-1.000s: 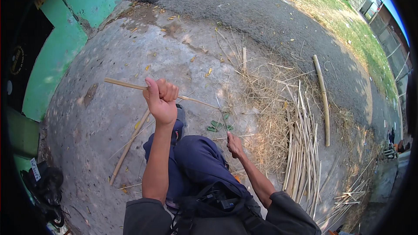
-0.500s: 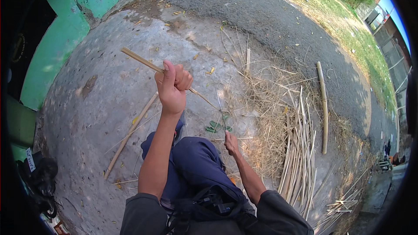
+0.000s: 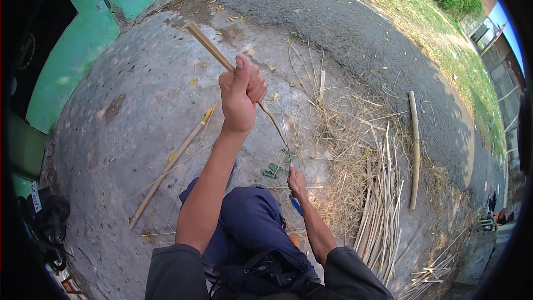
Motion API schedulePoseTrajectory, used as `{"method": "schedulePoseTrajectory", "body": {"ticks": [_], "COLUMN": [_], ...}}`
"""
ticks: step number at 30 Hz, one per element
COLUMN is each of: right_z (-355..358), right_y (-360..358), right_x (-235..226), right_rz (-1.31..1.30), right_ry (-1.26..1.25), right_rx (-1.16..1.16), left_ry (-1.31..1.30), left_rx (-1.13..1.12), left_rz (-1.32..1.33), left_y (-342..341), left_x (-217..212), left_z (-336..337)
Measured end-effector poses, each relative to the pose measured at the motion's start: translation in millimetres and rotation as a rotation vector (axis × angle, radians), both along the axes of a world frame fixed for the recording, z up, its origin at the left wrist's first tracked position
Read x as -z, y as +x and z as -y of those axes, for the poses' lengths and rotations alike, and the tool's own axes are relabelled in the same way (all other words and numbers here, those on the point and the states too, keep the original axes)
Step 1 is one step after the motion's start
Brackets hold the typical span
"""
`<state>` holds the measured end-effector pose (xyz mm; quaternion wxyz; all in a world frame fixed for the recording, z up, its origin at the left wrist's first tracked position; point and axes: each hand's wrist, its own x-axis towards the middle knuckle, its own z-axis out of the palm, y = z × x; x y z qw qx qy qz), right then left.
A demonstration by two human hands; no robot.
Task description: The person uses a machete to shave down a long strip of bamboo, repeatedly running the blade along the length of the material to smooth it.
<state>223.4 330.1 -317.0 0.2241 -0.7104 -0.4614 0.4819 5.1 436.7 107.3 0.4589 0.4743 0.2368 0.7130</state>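
My left hand is closed around a split bamboo strip, thumb pointing up along it. The strip slants from its thick, split far-left end down to a thin tip near my right hand. Low at the right, my right hand is closed on a knife, whose blue handle end shows below the fist. The knife's slim blade reaches up to the strip's thin lower part; whether its edge touches is too fine to tell.
Green leaves lie beside my right hand. Further right are curly shavings, a heap of bamboo strips and a bamboo pole. A long stick lies on the left. A green wall stands far left.
My left hand has moved right and slightly up, and the strip now slants more steeply. My right hand remains low near the strip's thin end, with the blue handle end now showing.
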Motion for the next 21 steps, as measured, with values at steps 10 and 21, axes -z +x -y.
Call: {"method": "schedulePoseTrajectory", "body": {"ticks": [10, 21], "right_z": [25.8, 88.0], "right_y": [17.3, 30.0], "right_x": [50.3, 55.8], "right_rz": [-0.138, -0.120], "right_ry": [0.020, -0.021], "right_rx": [0.098, 0.134], "left_ry": [0.019, 0.012], "left_rx": [-0.020, -0.019], "left_rz": [0.016, -0.012], "left_y": [-5.8, 5.6], "left_x": [-1.7, -4.7], "left_z": [-7.0, 1.5]}}
